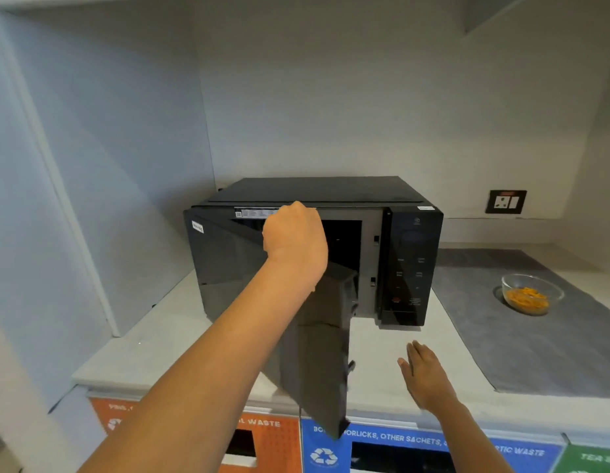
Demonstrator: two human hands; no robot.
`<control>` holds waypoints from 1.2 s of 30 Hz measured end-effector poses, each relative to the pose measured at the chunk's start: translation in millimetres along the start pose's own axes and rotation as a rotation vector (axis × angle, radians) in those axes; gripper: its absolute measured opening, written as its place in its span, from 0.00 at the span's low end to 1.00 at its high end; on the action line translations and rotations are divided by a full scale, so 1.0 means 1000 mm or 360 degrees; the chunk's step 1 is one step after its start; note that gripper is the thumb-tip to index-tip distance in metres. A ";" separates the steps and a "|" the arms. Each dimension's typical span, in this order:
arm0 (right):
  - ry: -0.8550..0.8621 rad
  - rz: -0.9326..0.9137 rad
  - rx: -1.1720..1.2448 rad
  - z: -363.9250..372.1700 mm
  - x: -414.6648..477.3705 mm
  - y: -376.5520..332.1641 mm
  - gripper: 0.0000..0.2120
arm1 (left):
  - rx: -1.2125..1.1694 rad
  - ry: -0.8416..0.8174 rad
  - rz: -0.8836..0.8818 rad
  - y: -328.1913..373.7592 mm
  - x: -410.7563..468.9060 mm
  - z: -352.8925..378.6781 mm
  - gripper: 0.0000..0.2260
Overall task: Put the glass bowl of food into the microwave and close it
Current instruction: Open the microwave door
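Gripping the top edge of the microwave door (310, 353) with my left hand (294, 242), right hand (424, 377) flat and empty, I risk fumbling the glass bowl (532, 293) far right on the surface (153, 353).

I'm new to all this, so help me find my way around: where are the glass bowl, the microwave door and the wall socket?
glass bowl (532, 293): head view, on its orange food.
microwave door (228, 261): head view, on its dark front panel.
wall socket (506, 201): head view, on its plate.

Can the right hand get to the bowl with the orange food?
Probably yes. The right hand is open and empty, and only bare counter and grey mat lie between it and the glass bowl.
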State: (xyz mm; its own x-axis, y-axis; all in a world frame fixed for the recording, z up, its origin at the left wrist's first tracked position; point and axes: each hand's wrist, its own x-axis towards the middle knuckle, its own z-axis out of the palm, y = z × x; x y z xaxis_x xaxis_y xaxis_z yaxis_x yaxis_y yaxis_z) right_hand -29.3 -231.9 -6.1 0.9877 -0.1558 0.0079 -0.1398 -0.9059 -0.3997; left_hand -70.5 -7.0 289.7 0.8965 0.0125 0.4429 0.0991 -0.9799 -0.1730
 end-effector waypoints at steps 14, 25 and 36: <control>-0.0021 -0.0020 -0.0065 0.001 -0.001 -0.002 0.27 | 0.0231 -0.0290 -0.0341 -0.090 -0.027 -0.008 0.14; -0.0026 -0.0048 -0.0116 -0.002 0.001 -0.001 0.27 | 0.0377 -0.0341 -0.0622 -0.132 -0.025 0.015 0.12; -0.0003 -0.0019 -0.0061 -0.006 -0.001 -0.005 0.27 | 0.0196 -0.0192 -0.0728 -0.147 0.005 0.062 0.11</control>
State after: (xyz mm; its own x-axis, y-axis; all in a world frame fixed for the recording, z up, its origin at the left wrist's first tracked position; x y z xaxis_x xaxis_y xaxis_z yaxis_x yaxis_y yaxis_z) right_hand -29.9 -229.8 1.0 0.9895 -0.1439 0.0105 -0.1303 -0.9222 -0.3642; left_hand -54.0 149.5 262.7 0.7921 0.4664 0.3937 0.5384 -0.8378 -0.0907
